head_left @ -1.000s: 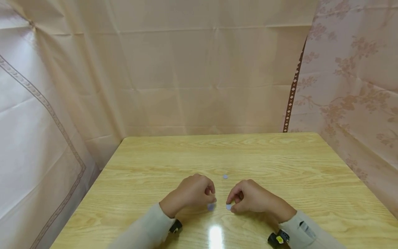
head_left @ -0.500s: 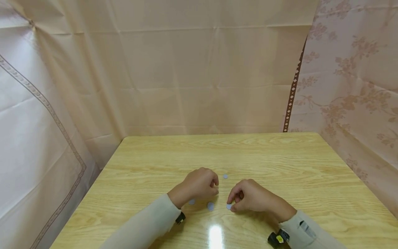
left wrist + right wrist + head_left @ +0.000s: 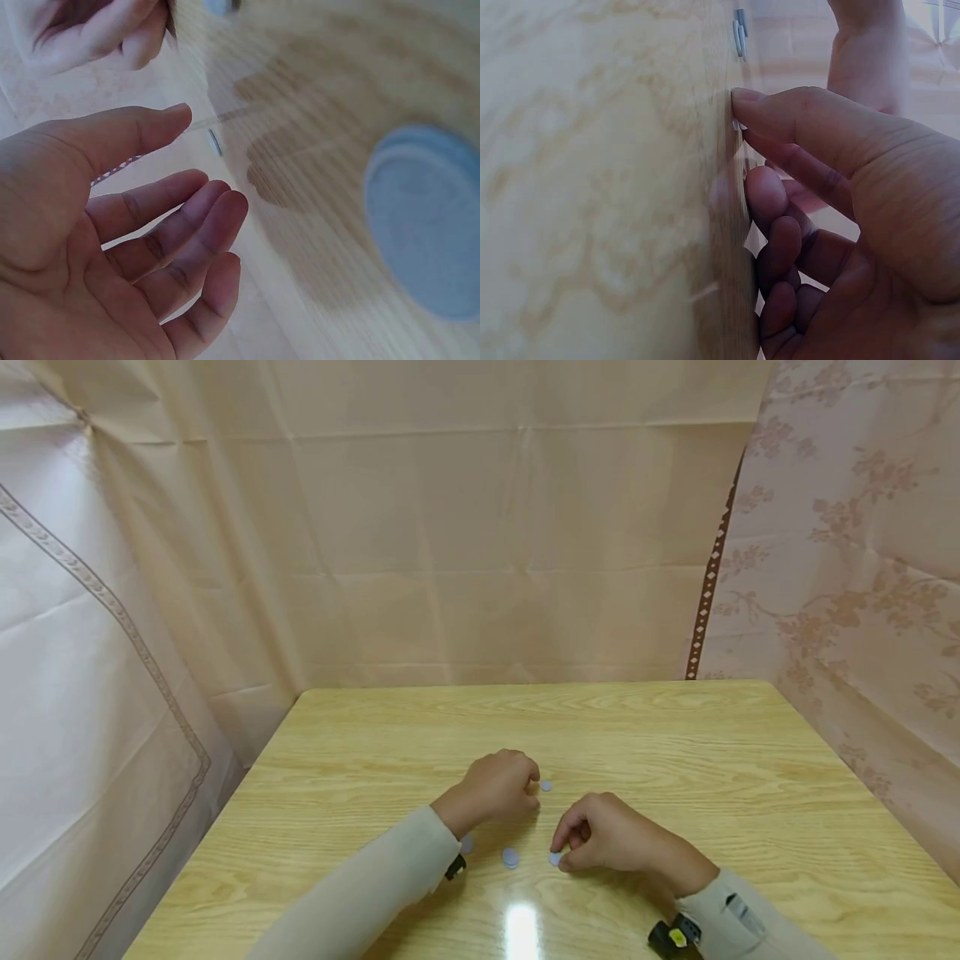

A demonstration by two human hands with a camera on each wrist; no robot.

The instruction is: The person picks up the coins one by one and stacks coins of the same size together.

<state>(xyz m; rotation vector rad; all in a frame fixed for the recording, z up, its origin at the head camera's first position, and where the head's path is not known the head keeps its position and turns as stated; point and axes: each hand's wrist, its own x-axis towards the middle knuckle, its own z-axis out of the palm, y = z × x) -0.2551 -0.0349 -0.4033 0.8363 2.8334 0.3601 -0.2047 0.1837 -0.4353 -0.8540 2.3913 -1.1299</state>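
My left hand (image 3: 498, 785) reaches over the table with thumb and fingers apart and nothing between them. Just beyond its fingertips lies a small pale blue disc (image 3: 546, 786), seen nearly edge-on as a thin disc (image 3: 215, 142) in the left wrist view. My right hand (image 3: 611, 833) pinches another pale disc (image 3: 555, 859) at the tabletop, its thumb and finger hiding part of it. Between the hands and nearer me, two discs (image 3: 511, 858) overlap, one on the other. One more disc (image 3: 467, 844) shows beside my left wrist, partly covered by the forearm.
A wood-grain table (image 3: 360, 752) bears everything. Beige cloth (image 3: 480, 552) hangs behind it, with patterned cloth (image 3: 862, 568) at the right and pale cloth (image 3: 82, 693) at the left. A bright light reflection lies on the table's near part.
My left hand has moved away from me and to the right, from the near discs toward the far disc. The near discs have come into view. My right hand stays in place.
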